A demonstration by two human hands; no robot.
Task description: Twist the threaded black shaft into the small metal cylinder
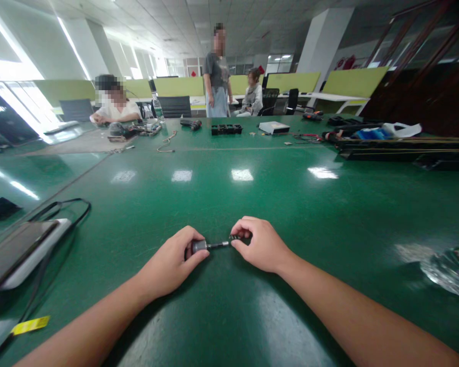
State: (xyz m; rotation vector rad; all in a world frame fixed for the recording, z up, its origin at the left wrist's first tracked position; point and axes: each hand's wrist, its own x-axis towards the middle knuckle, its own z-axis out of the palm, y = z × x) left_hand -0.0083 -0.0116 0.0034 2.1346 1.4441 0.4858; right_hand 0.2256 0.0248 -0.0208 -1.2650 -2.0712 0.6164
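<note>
My left hand [178,257] is closed round the grey handle of a small screwdriver [217,244]. Its thin dark shaft points right and ends in a silver tip. Just past that tip, my right hand [262,244] pinches a short dark piece with a row of small metal points [235,237], which looks like a strip of bits. The tip and the strip lie very close together; whether they touch, I cannot tell. Both hands are low over the green tabletop [222,204], and the palms hide part of the handle and of the strip.
A tablet-like device [19,255] with a black cable lies at the left. A glass ashtray-like dish [451,270] stands at the right. Along the far side are a black slotted part [226,129], a white box [273,127] and dark rails [398,148]. Several people are beyond.
</note>
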